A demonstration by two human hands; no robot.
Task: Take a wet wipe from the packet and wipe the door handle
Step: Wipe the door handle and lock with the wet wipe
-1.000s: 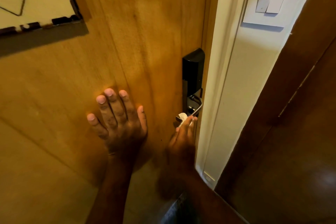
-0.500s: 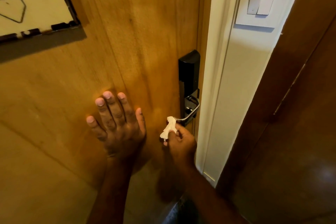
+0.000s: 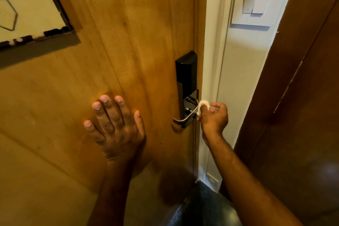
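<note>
Wooden door (image 3: 128, 42), seen from above, closed against a white frame (image 3: 212, 60). Left hand (image 3: 114, 126) flat on the door panel, fingers spread and apart, palm pressed to the wood, holding nothing; it sits well left of the lock.

Black lock body (image 3: 186, 73) mounted near the door's right edge, with a metal lever door handle (image 3: 185, 117) below it, its free end pointing left.

Right hand (image 3: 213, 117) is at the pivot end of the lever, right of it, fingers curled together and clamped on a white wet wipe (image 3: 203, 103). The wipe is bunched, sticking out above the fingers and touching the handle's right end beside the lock plate. Most of the lever lies bare to the left of the hand.

White light switch (image 3: 255, 2) on the wall above right. Framed sheet (image 3: 27, 5) at the door's upper left. Packet not seen.
</note>
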